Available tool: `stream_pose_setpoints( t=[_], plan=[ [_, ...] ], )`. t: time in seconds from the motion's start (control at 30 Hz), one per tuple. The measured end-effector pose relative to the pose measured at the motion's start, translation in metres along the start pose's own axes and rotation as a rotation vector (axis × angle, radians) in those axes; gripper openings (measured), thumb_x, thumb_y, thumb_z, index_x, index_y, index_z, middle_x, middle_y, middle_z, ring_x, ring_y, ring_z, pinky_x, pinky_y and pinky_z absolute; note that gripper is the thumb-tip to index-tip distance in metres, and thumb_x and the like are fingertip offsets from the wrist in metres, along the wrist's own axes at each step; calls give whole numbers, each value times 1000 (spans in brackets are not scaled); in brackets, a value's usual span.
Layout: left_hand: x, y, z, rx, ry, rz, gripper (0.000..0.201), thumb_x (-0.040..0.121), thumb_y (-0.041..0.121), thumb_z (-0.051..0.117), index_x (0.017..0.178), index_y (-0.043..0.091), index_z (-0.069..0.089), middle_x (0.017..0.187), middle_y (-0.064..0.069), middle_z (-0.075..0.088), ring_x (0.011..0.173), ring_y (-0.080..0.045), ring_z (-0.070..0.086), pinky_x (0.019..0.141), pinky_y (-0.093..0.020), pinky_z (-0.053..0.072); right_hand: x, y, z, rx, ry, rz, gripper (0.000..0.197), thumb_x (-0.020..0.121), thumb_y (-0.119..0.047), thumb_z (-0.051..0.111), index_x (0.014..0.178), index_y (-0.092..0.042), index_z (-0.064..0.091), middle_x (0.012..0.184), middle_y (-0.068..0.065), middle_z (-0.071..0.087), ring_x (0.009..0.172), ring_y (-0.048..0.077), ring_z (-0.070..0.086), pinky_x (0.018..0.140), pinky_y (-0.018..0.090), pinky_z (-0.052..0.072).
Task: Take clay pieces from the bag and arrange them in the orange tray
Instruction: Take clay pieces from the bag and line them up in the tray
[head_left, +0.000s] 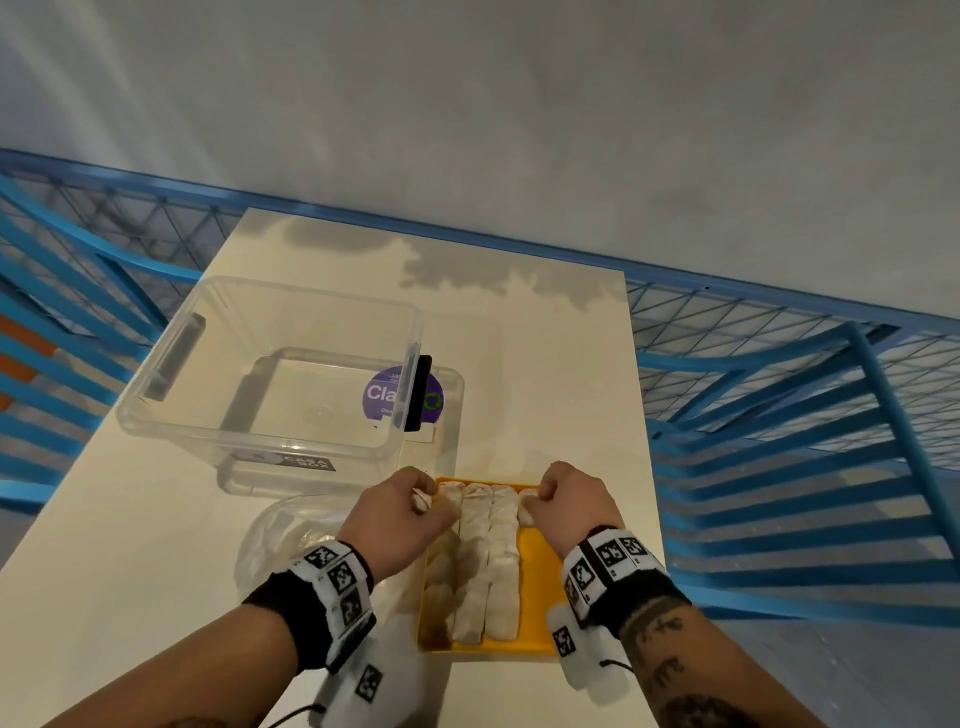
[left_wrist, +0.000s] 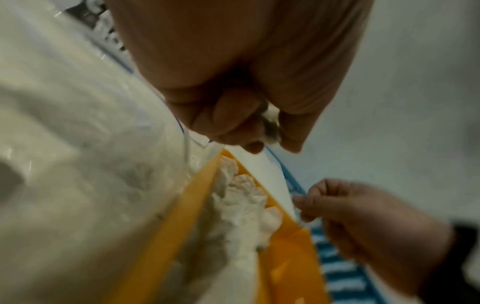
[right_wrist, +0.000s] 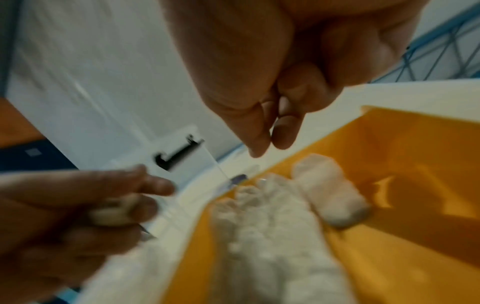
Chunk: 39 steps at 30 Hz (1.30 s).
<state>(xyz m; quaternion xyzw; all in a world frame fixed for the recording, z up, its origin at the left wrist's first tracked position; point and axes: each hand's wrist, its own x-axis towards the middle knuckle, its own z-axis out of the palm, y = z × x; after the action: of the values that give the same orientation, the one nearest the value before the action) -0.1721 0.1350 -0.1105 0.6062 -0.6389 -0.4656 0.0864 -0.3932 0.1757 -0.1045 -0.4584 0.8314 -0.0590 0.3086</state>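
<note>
The orange tray (head_left: 535, 571) lies on the table in front of me, with white clay pieces (head_left: 491, 561) laid in three lengthwise rows. At the tray's far left corner my left hand (head_left: 423, 506) pinches a small clay piece (left_wrist: 271, 127) between thumb and fingers. Over the far right corner hovers my right hand (head_left: 543, 493), fingers curled and fingertips together, with nothing seen between them. A lone clay piece (right_wrist: 330, 189) lies just below it, starting a fourth row. The clear plastic bag (head_left: 291, 525) sits left of the tray, partly under my left forearm.
A clear plastic box (head_left: 270, 364) stands at the back left on a lid with a purple label (head_left: 382, 395). The table's right edge runs close beside the tray. Blue metal mesh railings (head_left: 779, 395) flank the table on both sides.
</note>
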Motion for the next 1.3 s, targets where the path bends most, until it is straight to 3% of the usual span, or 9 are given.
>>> stream_pose_setpoints(
  t=[0.1,0.27,0.43,0.57,0.7,0.77,0.9,1.1,1.3],
  plan=[
    [-9,7,-3,-387,-193,-23,46,72,28,80,113,31,58,96,-2,67,64,-12,60,49,-25,43,-30,-12,-2,293,4,-197,8,87,-35,67,91,-29,64,86,-11,64,81,5,60,64,7,41],
    [-25,22,-4,-428,-363,134,64,83,4,73,133,32,44,86,-9,70,60,-7,62,48,-24,44,-62,-28,2,466,-83,-304,13,86,-35,70,99,-33,70,93,-8,67,82,4,63,74,19,48],
    [-33,27,-6,-458,-323,160,33,93,10,62,123,23,54,75,-6,66,58,-9,60,48,-26,44,-68,-27,5,502,37,-267,5,88,-30,67,85,-30,71,89,-10,71,81,4,62,71,22,48],
    [-37,25,-10,-492,-318,98,20,92,22,67,109,12,64,76,2,73,55,-10,56,48,-23,42,-77,-30,8,721,117,-179,6,86,-25,71,81,-24,67,69,4,69,62,15,64,62,33,53],
    [-37,21,-11,-430,-315,133,17,90,27,70,97,11,68,85,-4,77,61,-14,56,50,-24,43,-85,-38,8,883,45,-172,6,87,-10,70,85,-12,64,65,1,68,60,15,64,54,25,53],
    [-35,18,-10,-408,-259,149,15,91,24,69,91,9,67,76,-2,74,59,-15,55,49,-25,43,-87,-39,7,911,37,-184,7,88,-7,69,91,-12,64,74,4,70,63,16,67,58,26,55],
    [-34,17,-7,-399,-237,159,14,93,20,66,92,7,65,67,4,68,54,-13,54,50,-25,44,-82,-32,5,719,95,-213,9,86,-16,72,87,-24,68,78,3,71,67,17,69,67,34,57],
    [-20,3,-5,-190,-151,106,10,95,25,59,93,22,68,74,1,73,52,-7,55,51,-20,43,-71,-11,-3,414,169,-189,4,87,-26,67,85,-29,64,74,-6,68,69,6,62,62,17,45],
    [1,-25,-3,159,-4,13,22,89,44,62,100,25,58,82,5,66,75,-10,61,63,-24,46,-48,21,-2,33,-48,-74,11,84,-22,55,90,-30,59,93,-2,67,83,18,63,69,27,51]
  ],
)
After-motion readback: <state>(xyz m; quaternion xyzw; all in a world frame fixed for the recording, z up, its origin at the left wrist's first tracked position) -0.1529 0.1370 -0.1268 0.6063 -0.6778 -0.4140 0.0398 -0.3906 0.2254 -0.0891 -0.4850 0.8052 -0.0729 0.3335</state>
